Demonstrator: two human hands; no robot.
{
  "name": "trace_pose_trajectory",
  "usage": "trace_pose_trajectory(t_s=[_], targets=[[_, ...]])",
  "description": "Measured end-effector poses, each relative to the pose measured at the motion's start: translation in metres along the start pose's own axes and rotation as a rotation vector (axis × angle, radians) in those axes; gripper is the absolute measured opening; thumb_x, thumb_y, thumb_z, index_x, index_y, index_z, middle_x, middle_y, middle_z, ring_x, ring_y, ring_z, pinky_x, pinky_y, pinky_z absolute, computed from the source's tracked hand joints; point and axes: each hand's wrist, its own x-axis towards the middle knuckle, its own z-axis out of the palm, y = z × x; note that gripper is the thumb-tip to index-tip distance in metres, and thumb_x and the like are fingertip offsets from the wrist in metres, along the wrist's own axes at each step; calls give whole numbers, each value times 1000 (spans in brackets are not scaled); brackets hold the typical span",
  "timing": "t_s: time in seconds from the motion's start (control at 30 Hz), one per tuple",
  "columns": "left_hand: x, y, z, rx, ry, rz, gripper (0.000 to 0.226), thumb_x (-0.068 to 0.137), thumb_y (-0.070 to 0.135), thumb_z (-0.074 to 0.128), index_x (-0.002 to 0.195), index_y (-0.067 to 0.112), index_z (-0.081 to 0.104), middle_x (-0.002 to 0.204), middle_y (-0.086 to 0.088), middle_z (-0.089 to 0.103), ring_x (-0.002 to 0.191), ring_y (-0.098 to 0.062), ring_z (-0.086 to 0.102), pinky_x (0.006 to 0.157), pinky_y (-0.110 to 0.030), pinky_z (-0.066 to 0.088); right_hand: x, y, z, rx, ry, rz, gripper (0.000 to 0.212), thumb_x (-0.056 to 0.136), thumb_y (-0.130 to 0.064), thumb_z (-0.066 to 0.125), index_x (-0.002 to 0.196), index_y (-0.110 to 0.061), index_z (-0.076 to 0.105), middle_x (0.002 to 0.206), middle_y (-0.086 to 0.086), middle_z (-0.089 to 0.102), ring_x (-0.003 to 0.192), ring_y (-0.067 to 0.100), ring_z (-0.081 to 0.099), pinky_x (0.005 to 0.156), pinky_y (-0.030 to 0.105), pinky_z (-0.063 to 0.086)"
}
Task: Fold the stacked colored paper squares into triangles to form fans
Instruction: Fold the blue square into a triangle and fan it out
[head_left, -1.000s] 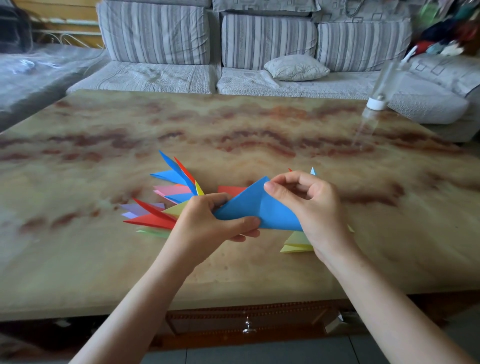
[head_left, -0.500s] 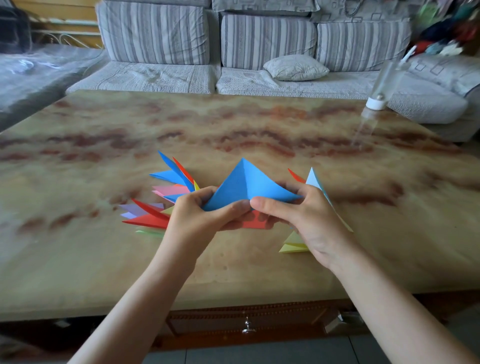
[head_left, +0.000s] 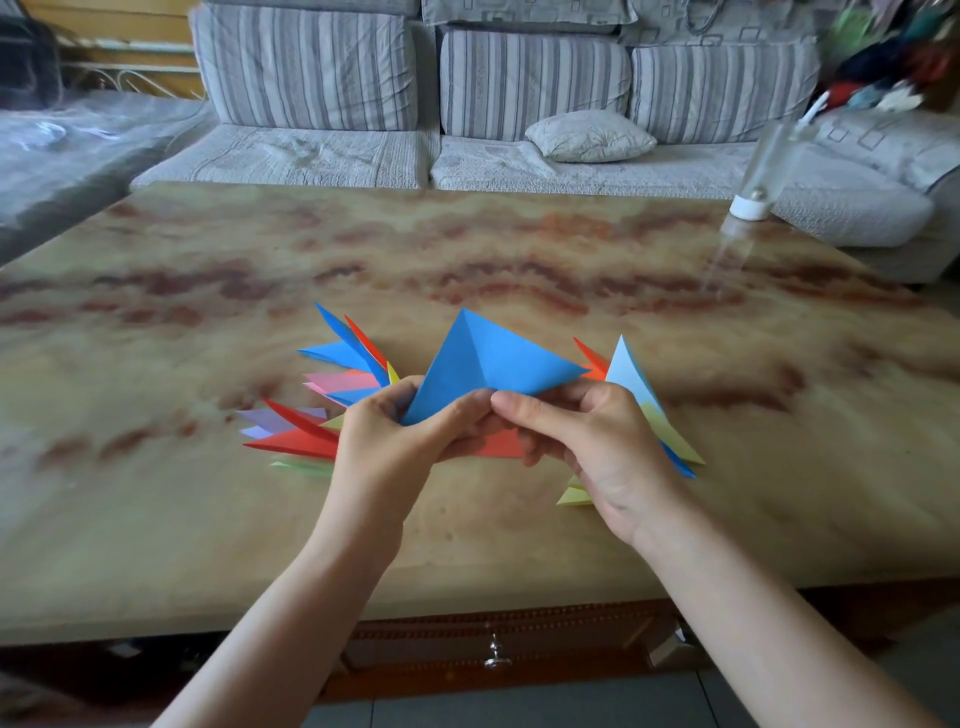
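Observation:
A blue paper sheet (head_left: 483, 364), folded into a peaked triangle, stands up between my hands above the table. My left hand (head_left: 395, 447) pinches its lower left corner, and my right hand (head_left: 587, 441) pinches the bottom edge at the middle. A fan of folded coloured triangles (head_left: 322, 405) in blue, red, pink, purple and green lies left of my left hand. Another set of folded triangles (head_left: 631, 374), light blue, yellow and red, sits behind my right hand. A red sheet (head_left: 501, 444) lies flat under my fingers.
The marble-patterned table (head_left: 467, 260) stretches far beyond the paper. A clear plastic bottle (head_left: 750, 202) stands at the far right edge. A striped grey sofa (head_left: 415, 104) with a small cushion runs behind the table. A drawer knob (head_left: 496, 657) shows below the front edge.
The blue sheet swung up from lying flat between my hands to a raised peak. My right hand dropped from its top edge to the bottom edge, meeting my left thumb.

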Motion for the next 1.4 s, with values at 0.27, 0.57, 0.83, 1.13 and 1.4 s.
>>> trace_pose_trajectory(t_s=[0.27, 0.57, 0.83, 1.13, 1.4], targets=[[0, -1, 2, 56, 54, 43, 18, 74, 16, 76, 84, 2, 70, 76, -9, 73, 73, -16, 68, 75, -28, 56, 0, -2, -1, 12, 6, 23, 33, 59, -30, 76, 74, -2, 71, 75, 23, 58, 50, 12, 50, 54, 22, 43], [1, 3, 1, -11, 60, 57, 14, 74, 12, 75, 83, 2, 69, 70, -5, 72, 71, -14, 69, 78, -28, 58, -2, -7, 0, 92, -43, 10, 20, 73, -31, 67, 66, -14, 75, 84, 23, 65, 48, 13, 46, 57, 22, 42], [1, 4, 3, -53, 58, 61, 8, 76, 7, 72, 76, 2, 66, 58, 3, 68, 59, -5, 66, 68, -18, 56, -1, -9, -1, 179, 107, -15, 18, 73, -24, 69, 58, -14, 72, 67, 7, 67, 42, 9, 42, 51, 16, 39], [6, 7, -13, -96, 152, 70, 8, 78, 6, 72, 73, 4, 66, 63, -1, 70, 65, -11, 68, 65, -16, 54, 8, -18, -17, 377, 251, -29, 13, 89, -6, 58, 81, -2, 68, 61, 3, 67, 39, 4, 42, 39, 13, 33], [2, 6, -8, -101, 121, 57, 8, 77, 9, 72, 77, 2, 67, 59, 2, 68, 60, -5, 66, 62, -14, 53, 1, -15, -10, 270, 107, -17, 30, 73, -33, 69, 87, -7, 68, 75, 5, 64, 52, 10, 50, 45, 20, 43]])
